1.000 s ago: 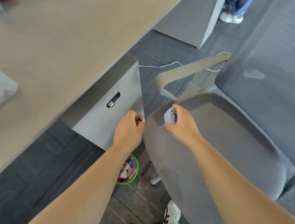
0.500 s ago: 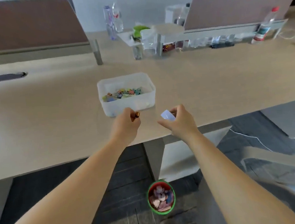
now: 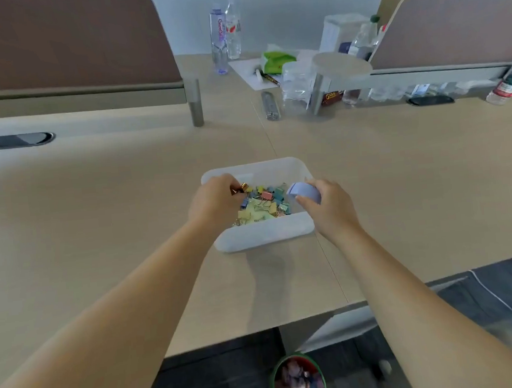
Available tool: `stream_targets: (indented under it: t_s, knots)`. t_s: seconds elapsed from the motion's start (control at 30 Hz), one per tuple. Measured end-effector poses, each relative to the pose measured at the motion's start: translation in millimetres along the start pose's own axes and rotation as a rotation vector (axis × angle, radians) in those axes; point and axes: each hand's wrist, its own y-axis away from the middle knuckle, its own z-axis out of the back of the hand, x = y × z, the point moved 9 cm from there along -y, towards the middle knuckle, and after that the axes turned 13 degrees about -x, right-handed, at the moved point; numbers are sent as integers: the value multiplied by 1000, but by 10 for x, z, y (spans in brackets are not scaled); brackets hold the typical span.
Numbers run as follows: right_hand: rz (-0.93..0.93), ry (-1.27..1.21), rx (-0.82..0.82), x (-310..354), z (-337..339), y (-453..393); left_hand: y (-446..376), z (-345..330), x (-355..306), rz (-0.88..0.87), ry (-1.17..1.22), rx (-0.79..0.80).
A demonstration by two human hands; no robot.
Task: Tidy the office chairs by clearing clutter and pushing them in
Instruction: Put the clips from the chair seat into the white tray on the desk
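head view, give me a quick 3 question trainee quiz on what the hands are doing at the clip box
1. True or false: the left hand holds a small gold clip over the white box.
2. What does the right hand hold? A) a pen B) a small lilac object C) a bottle
3. Fill in: the box of coloured binder clips stands on the ____.

Key: 1 true; 2 B; 3 desk
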Motion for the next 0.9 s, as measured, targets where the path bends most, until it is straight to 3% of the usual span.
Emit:
stream_targets:
  t_s: [0.27,0.43,0.53,0.7,0.9]
  knots:
    - [-139,168,162,-8,-731,-583,-745,-343,89,-45,-59,182]
    - [-92,341,232,-5,-1068,-685,-856,-369,137,-74,-18,219]
    - [-67,387,232,34,-1110,-726,-885,-322,164,-78,-7,200]
    - [26,260,187,337,-1012,-715,-774,-188,224,-8,34,188]
    - [265,123,241,1111,-1061,-399,-407,517,616,125,68,-29]
